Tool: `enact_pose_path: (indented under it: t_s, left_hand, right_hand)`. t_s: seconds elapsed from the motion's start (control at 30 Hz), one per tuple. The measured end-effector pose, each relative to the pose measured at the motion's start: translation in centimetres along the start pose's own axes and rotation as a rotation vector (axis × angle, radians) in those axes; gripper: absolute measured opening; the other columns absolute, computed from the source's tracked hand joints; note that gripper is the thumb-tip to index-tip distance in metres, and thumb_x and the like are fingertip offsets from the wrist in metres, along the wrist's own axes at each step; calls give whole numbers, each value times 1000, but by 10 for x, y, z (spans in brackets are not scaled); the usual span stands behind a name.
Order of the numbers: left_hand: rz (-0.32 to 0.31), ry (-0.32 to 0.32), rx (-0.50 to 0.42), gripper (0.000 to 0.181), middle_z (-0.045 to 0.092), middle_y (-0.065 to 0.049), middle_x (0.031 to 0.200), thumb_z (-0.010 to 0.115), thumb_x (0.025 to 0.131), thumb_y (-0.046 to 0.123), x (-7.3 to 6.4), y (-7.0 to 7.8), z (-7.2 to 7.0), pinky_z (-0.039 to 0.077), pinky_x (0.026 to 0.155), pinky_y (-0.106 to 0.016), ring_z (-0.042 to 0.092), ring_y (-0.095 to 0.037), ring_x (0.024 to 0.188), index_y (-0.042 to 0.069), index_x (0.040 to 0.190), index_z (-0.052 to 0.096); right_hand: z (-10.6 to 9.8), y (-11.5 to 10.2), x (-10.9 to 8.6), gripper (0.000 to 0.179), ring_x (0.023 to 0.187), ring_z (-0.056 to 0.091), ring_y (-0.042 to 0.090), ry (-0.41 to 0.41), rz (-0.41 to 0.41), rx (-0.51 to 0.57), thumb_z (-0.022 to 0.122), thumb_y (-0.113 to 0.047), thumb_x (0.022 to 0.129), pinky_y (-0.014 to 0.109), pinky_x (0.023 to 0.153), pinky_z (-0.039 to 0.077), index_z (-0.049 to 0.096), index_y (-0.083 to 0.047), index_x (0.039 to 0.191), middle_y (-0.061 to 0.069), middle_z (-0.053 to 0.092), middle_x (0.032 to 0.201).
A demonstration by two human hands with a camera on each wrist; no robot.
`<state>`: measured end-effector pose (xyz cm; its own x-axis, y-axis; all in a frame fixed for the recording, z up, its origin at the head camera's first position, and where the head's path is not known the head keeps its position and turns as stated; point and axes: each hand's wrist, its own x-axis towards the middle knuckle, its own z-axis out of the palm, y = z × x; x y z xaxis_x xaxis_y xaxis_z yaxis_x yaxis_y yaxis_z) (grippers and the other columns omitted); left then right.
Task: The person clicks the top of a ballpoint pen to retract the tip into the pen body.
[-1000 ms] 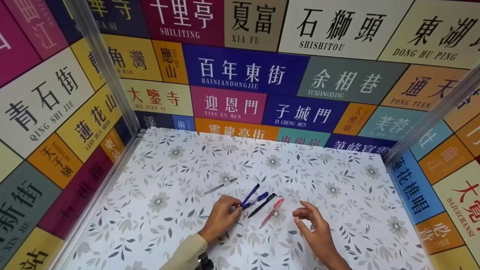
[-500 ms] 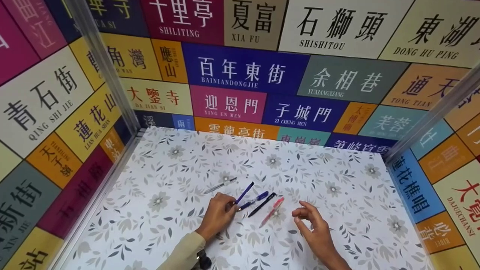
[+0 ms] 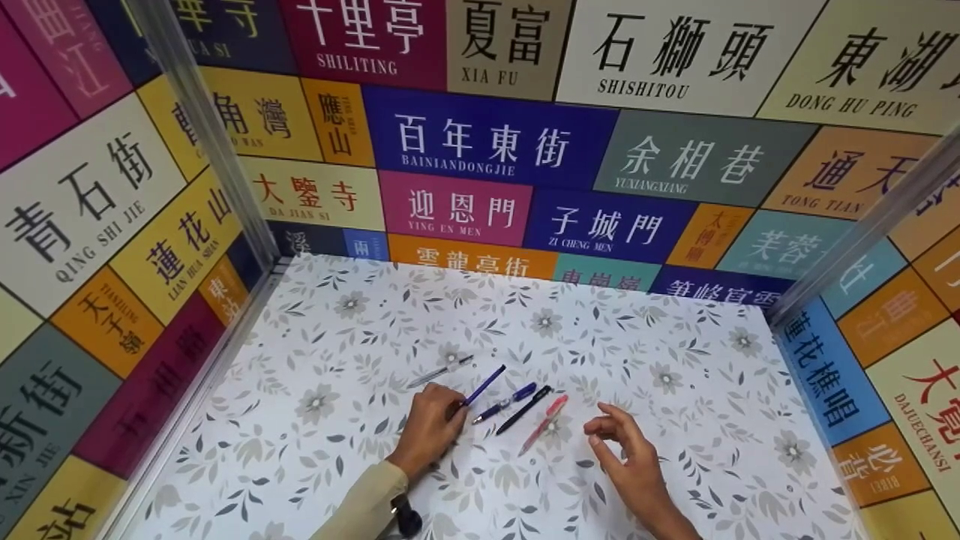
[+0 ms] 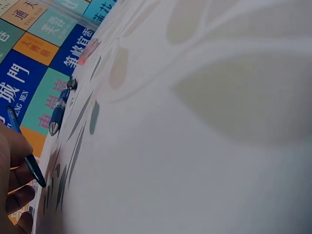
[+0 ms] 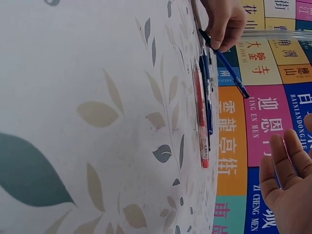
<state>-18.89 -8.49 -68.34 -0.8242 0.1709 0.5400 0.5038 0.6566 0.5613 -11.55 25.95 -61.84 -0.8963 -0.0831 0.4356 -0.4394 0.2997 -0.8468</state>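
Observation:
My left hand (image 3: pixel 427 424) pinches a slim dark blue pen (image 3: pixel 484 385) between thumb and fingers, its far end pointing up and right. The right wrist view has this held pen (image 5: pixel 230 68) tilted above the tabletop. Just right of it lies a blue click pen (image 3: pixel 506 403) with a metal tip, then a black pen (image 3: pixel 523 411) and a pink-red pen (image 3: pixel 545 424), side by side at a slant. My right hand (image 3: pixel 630 457) is to the right of the pink-red pen, fingers loosely bent, holding nothing.
A clear pen (image 3: pixel 441 371) with a grey look lies behind my left hand. White cloth with leaves and flowers covers the table (image 3: pixel 315 465). Colourful panels with lettering (image 3: pixel 487 142) wall it in at the back and both sides, with clear corner posts (image 3: pixel 225 142).
My left hand has moved a little left with the slim blue pen, drawing it away from the blue click pen that it overlapped before. The right hand stays where it was.

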Motion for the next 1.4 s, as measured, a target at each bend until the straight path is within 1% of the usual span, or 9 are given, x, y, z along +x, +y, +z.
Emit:
enact_pose_path:
  t_s: [0.27, 0.43, 0.67, 0.9, 1.1, 1.23, 1.33, 1.37, 1.4]
  left_hand:
    - [-27, -24, 47, 11, 77, -2, 94, 87, 89, 10, 0, -4, -1, 52, 82, -47, 67, -24, 95, 12, 98, 81]
    - [-14, -39, 75, 10, 75, -1, 94, 87, 88, 10, 0, -6, -1, 51, 81, -45, 65, -22, 95, 11, 96, 81]
    - [10, -54, 86, 4, 72, -1, 92, 84, 90, 12, 3, -9, -2, 49, 78, -47, 62, -24, 95, 11, 93, 81]
    - [19, -21, 85, 8, 71, -2, 92, 87, 89, 11, 2, -13, 1, 49, 77, -47, 62, -25, 95, 11, 95, 81]
    - [7, -9, 54, 13, 72, -3, 97, 87, 90, 11, 3, -7, -1, 50, 84, -46, 61, -24, 100, 9, 101, 81]
    - [54, 9, 19, 15, 73, -4, 98, 87, 91, 10, 6, -3, 0, 51, 86, -46, 61, -23, 99, 7, 104, 80]
    - [119, 50, -12, 16, 73, -6, 96, 86, 90, 7, 8, 1, 2, 51, 83, -46, 61, -24, 97, 6, 104, 78]
    - [155, 74, -25, 14, 73, -6, 98, 84, 93, 10, 8, -4, 9, 51, 83, -46, 61, -24, 98, 6, 106, 78]
    - [170, 83, -31, 15, 73, -6, 98, 84, 94, 11, 8, -2, 10, 50, 82, -45, 61, -25, 97, 6, 106, 77]
  right_hand:
    - [0, 2, 0, 51, 102, 73, 24, -7, -14, 11, 69, 15, 99, 20, 94, 55, 60, -1, 147, 15, 76, 112]
    - [0, 3, 0, 52, 104, 73, 24, -23, -29, 14, 69, 15, 100, 20, 95, 55, 58, 2, 149, 18, 74, 113]
    - [0, 2, -1, 52, 106, 72, 25, -16, -30, 18, 69, 13, 101, 21, 95, 55, 59, -1, 150, 15, 74, 114]
    - [1, 1, -1, 50, 105, 73, 24, -10, 6, 0, 70, 12, 101, 20, 94, 55, 60, -2, 148, 12, 75, 113]
    - [-1, 5, -2, 45, 103, 74, 24, -3, 11, -31, 72, 12, 99, 20, 94, 55, 66, -3, 141, 11, 77, 111]
    - [-4, 10, -3, 38, 103, 75, 23, 2, 21, -78, 74, 11, 98, 20, 92, 56, 72, -6, 132, 11, 77, 111]
    - [-7, 14, -4, 37, 104, 75, 21, -2, 51, -108, 75, 11, 97, 20, 92, 56, 74, -8, 129, 14, 77, 111]
    - [-7, 15, -5, 37, 105, 75, 20, -4, 61, -123, 75, 11, 97, 20, 92, 56, 75, -9, 128, 14, 77, 111]
    - [-8, 17, -5, 37, 105, 75, 20, -6, 68, -135, 75, 12, 97, 21, 92, 56, 75, -9, 128, 15, 77, 111]
